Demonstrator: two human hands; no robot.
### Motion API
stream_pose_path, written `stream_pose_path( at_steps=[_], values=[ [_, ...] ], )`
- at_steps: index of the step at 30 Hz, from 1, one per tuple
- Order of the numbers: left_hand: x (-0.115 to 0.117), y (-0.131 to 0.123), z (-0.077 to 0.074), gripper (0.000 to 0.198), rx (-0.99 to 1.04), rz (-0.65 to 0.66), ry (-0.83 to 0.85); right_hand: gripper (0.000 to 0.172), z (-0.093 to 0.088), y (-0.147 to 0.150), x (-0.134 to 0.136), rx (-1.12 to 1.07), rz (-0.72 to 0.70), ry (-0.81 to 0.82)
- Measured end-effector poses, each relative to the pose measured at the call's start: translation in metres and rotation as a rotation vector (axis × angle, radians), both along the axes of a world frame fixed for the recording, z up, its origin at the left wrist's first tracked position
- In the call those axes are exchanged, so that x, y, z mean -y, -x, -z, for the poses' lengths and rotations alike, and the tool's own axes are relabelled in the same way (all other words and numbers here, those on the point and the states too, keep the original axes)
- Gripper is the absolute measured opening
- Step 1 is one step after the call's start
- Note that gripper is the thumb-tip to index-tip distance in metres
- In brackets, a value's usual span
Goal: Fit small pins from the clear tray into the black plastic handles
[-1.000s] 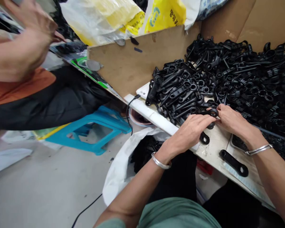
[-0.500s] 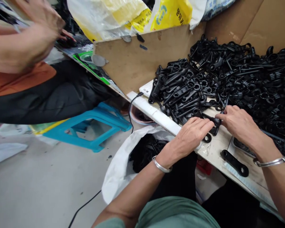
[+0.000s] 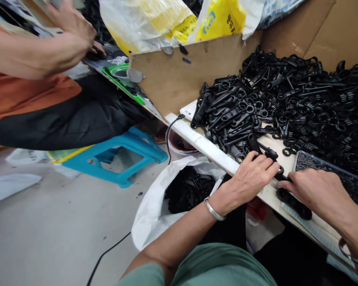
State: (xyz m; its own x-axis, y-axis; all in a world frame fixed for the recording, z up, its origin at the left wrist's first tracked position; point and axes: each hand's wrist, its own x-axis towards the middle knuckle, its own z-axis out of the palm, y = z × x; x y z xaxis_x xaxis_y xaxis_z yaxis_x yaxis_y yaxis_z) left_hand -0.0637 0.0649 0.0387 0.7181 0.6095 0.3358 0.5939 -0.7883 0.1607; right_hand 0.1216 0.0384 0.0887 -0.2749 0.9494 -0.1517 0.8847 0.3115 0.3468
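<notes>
My left hand (image 3: pixel 255 176) is closed at the table's front edge, its fingers curled round a black plastic part with a ring-shaped end (image 3: pixel 281 171). Close by on the right, my right hand (image 3: pixel 319 188) grips a dark rod-like piece (image 3: pixel 286 178) that meets the ring; whether both hands hold one part or two I cannot tell. A flat black plastic arm (image 3: pixel 295 204) lies on the table just below my right fingers. Beyond my hands spreads a large heap of black plastic arms and rings (image 3: pixel 241 107).
A clear box of small dark pieces (image 3: pixel 328 163) stands beside my right hand. Below the edge sits a white sack (image 3: pixel 149 210) with black parts inside. A blue stool (image 3: pixel 116 159) and another person's arm (image 3: pixel 47 51) are at left. A cardboard panel (image 3: pixel 167 79) borders the heap.
My right hand has moved from the heap's edge down and right, towards the loose flat arm, uncovering the clear box. My left hand has shifted slightly right and down. The view has shifted a little.
</notes>
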Motion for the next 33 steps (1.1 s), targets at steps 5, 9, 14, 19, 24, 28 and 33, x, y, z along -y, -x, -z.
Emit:
stream_pose_path(
  at_steps=[5, 9, 14, 19, 24, 28, 33],
  values=[
    [-0.008, 0.015, -0.008, 0.028, 0.073, 0.049, 0.061, 0.046, 0.005, -0.020, 0.003, -0.099, -0.035, -0.039],
    [-0.025, 0.032, -0.017, 0.026, -0.008, -0.082, -0.056, 0.037, 0.000, -0.018, -0.004, -0.199, 0.013, -0.165],
    [-0.040, 0.029, -0.020, 0.019, -0.143, -0.105, -0.140, 0.041, 0.007, 0.006, -0.029, -0.484, -0.097, -0.187],
    [-0.045, 0.024, -0.020, 0.017, -0.200, -0.078, -0.123, 0.030, 0.016, 0.014, -0.050, -0.435, -0.023, -0.066],
    [-0.044, 0.030, -0.018, 0.018, -0.173, -0.003, -0.005, 0.031, 0.013, -0.001, -0.043, -0.509, 0.002, -0.108],
    [-0.041, 0.035, -0.019, 0.019, -0.152, 0.017, 0.040, 0.034, 0.012, -0.015, -0.031, -0.442, 0.048, -0.176],
    [-0.041, 0.038, -0.025, 0.019, -0.198, 0.053, 0.099, 0.035, 0.021, -0.018, -0.025, -0.361, -0.139, -0.111]
  ],
)
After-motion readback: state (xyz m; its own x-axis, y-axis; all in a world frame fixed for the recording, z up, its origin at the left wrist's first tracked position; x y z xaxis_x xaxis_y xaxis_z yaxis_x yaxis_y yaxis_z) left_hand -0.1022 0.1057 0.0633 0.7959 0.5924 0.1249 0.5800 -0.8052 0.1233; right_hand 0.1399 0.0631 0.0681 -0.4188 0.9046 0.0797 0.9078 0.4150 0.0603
